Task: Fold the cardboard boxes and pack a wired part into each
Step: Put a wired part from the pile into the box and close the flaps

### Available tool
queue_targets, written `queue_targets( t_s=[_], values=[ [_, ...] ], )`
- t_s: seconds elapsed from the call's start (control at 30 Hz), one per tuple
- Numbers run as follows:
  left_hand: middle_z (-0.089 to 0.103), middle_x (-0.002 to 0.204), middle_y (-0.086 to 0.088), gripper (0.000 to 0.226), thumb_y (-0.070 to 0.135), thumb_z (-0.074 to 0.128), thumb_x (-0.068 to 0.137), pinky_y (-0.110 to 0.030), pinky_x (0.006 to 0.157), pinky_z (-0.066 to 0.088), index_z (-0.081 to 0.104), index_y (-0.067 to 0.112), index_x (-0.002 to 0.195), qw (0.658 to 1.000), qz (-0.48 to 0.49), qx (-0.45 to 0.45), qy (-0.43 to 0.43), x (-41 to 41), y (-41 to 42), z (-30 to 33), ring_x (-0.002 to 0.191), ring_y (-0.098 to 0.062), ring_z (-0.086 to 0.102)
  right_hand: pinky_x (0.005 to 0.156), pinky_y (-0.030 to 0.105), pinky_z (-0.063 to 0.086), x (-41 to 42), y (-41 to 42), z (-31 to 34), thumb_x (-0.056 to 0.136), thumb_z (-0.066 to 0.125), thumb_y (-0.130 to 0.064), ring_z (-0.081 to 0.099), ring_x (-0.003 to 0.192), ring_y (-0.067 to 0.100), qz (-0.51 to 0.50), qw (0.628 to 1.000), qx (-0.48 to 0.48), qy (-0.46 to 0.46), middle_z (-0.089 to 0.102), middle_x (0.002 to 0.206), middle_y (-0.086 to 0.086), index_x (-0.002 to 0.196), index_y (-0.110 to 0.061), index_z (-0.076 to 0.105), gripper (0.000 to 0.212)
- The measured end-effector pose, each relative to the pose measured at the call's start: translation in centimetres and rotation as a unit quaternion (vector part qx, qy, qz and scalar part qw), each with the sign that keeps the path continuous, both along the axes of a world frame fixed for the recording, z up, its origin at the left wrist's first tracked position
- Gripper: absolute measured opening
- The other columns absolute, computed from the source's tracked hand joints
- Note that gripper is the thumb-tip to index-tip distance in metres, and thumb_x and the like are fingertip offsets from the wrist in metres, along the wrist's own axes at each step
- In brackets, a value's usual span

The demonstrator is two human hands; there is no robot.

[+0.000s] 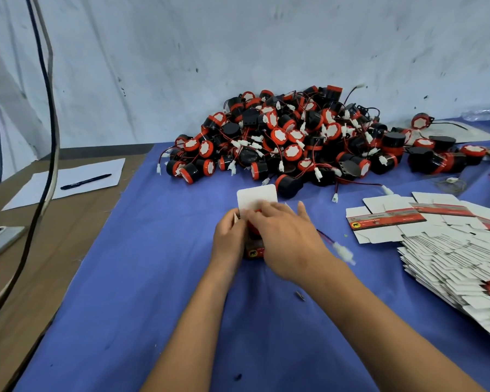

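**Part going into the box, lid flap up**

Head view: I judge this as the packing step. My left hand (229,238) holds the side of a small folded cardboard box (253,250) on the blue tabletop (142,278), its grip curled against the box wall. My right hand (287,239) lies over the box mouth with fingers reaching down onto something red inside, probably a wired part; whether that grip pinches it or only presses it I cannot tell. The white lid flap (256,197) stands open behind the fingers. A white connector (343,253) on its wire trails out from under my right hand, outside the box.

Next I would need to tuck that wire in, then fold the flap shut.

The pile of wired parts (303,137) sits beyond, and flat box blanks (447,250) are stacked to my right.
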State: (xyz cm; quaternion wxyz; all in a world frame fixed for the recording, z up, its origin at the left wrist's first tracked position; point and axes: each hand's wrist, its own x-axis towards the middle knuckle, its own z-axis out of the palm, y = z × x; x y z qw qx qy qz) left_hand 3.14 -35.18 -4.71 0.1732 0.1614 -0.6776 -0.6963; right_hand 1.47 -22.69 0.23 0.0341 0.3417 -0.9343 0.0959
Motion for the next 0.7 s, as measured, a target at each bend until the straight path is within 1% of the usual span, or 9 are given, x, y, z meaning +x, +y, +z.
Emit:
queue_targets(
  t_s=[0.1, 0.17, 0.23, 0.3, 0.33, 0.4, 0.47, 0.63, 0.7],
  values=[
    [0.076, 0.106, -0.008, 0.026, 0.014, 0.058, 0.087, -0.044, 0.084, 0.056, 0.068, 0.013, 0.111, 0.999, 0.015, -0.044, -0.002, 0.0, 0.5, -0.5, 0.1, -0.027, 0.071, 0.124, 0.063, 0.01, 0.1, 0.5, -1.2, 0.092, 0.055, -0.007, 0.007, 0.157, 0.023, -0.002, 0.998, 0.05, -0.026, 0.011, 0.171, -0.002, 0.155, -0.022, 0.032, 0.069],
    [0.075, 0.105, -0.001, 0.023, 0.02, 0.059, 0.089, -0.043, 0.083, 0.058, 0.065, 0.018, 0.111, 0.996, 0.034, -0.077, -0.002, -0.1, 0.9, -0.8, 0.099, -0.024, 0.071, 0.125, 0.059, 0.013, 0.2, 0.9, -1.5, 0.092, 0.052, -0.005, -0.008, 0.158, 0.021, -0.003, 0.999, 0.033, -0.038, 0.002, 0.171, -0.006, 0.155, -0.022, 0.032, 0.068],
    [0.074, 0.099, 0.002, 0.013, 0.014, 0.059, 0.095, -0.042, 0.078, 0.058, 0.063, 0.019, 0.106, 0.992, 0.06, -0.113, -0.002, -0.2, 1.1, -1.0, 0.092, -0.021, 0.07, 0.122, 0.053, 0.025, 0.4, 1.1, -1.4, 0.091, 0.051, -0.006, -0.015, 0.157, 0.023, 0.004, 1.0, 0.009, -0.027, -0.003, 0.171, -0.006, 0.149, -0.023, 0.04, 0.061],
    [0.073, 0.094, 0.004, 0.015, 0.007, 0.059, 0.093, -0.039, 0.074, 0.057, 0.061, 0.02, 0.1, 0.988, 0.071, -0.135, 0.003, -0.4, 1.2, -1.2, 0.086, -0.017, 0.068, 0.107, 0.046, 0.045, 0.5, 1.6, -1.2, 0.09, 0.055, -0.011, -0.004, 0.156, 0.028, -0.016, 0.999, -0.017, 0.024, 0.002, 0.168, 0.0, 0.139, -0.023, 0.046, 0.052],
    [0.072, 0.094, 0.005, 0.019, 0.004, 0.059, 0.092, -0.036, 0.074, 0.057, 0.061, 0.022, 0.099, 0.987, 0.073, -0.143, 0.007, -0.4, 1.2, -1.2, 0.086, -0.015, 0.068, 0.097, 0.042, 0.05, 0.4, 2.1, -0.9, 0.089, 0.058, -0.014, 0.011, 0.151, 0.031, -0.053, 0.997, -0.031, 0.056, 0.016, 0.163, 0.005, 0.135, -0.023, 0.048, 0.047],
    [0.071, 0.096, 0.009, 0.028, 0.002, 0.059, 0.091, -0.031, 0.074, 0.056, 0.061, 0.029, 0.098, 0.984, 0.074, -0.16, 0.009, -0.4, 1.3, -1.1, 0.089, -0.011, 0.068, 0.075, 0.035, 0.048, 0.1, 3.5, -0.1, 0.09, 0.06, -0.019, 0.044, 0.118, 0.029, -0.145, 0.985, -0.052, 0.077, 0.047, 0.135, 0.007, 0.12, -0.021, 0.049, 0.032],
    [0.072, 0.098, 0.007, 0.025, 0.003, 0.06, 0.091, -0.029, 0.074, 0.056, 0.063, 0.026, 0.101, 0.983, 0.076, -0.167, 0.007, -0.5, 1.5, -1.1, 0.091, -0.013, 0.069, 0.059, 0.034, 0.037, -0.4, 4.7, 0.5, 0.092, 0.061, -0.019, 0.051, 0.088, 0.028, -0.195, 0.979, -0.046, 0.035, 0.06, 0.106, 0.005, 0.108, -0.017, 0.05, 0.02],
    [0.074, 0.094, 0.0, 0.016, 0.005, 0.067, 0.087, -0.042, 0.075, 0.059, 0.066, 0.016, 0.098, 0.984, 0.09, -0.156, 0.003, -0.6, 1.7, -1.3, 0.088, -0.022, 0.07, 0.072, 0.042, 0.059, 0.0, 3.6, 1.8, 0.093, 0.059, -0.018, 0.066, 0.084, 0.029, -0.132, 0.978, -0.125, -0.097, 0.071, 0.09, 0.007, 0.099, -0.013, 0.068, 0.012],
    [0.073, 0.085, -0.002, 0.012, 0.008, 0.074, 0.084, -0.044, 0.071, 0.059, 0.064, 0.014, 0.089, 0.985, 0.093, -0.146, -0.004, -0.5, 1.7, -1.2, 0.079, -0.023, 0.068, 0.075, 0.046, 0.062, 0.5, 2.6, 1.8, 0.09, 0.05, 0.0, 0.071, 0.084, 0.031, -0.087, 0.964, -0.166, -0.19, 0.074, 0.091, 0.011, 0.098, -0.013, 0.076, 0.03]
  ],
)
